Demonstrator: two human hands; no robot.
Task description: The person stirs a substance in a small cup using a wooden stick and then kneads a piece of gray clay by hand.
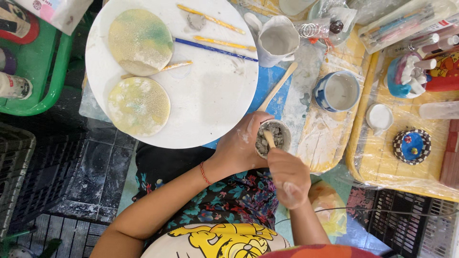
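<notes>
The left hand sat just below the middle of the frame, wrapped around a small cup that held lumpy grey paste; its fingers curled about the cup's left side and it was dusted with white. The right hand, directly beneath the cup, was closed around a short wooden stick whose tip stood in the paste. A red cord ringed the left wrist. Above the hands, a round white board filled the upper left centre of the frame and carried two speckled discs: a greenish one near the top and a paler yellow one below it. Several thin tools lay across the board, among them a blue stick and yellow ones. A long wooden spatula ran diagonally from the board's lower right edge toward the upper right, near the cup. A white jug stood at top centre, and a blue-and-white bowl of pale liquid stood right of it on the worktop. Further right, a yellow tray wrapped in plastic film held a small white dish and a checkered blue lidded pot. A green tray showed at the far left.
</notes>
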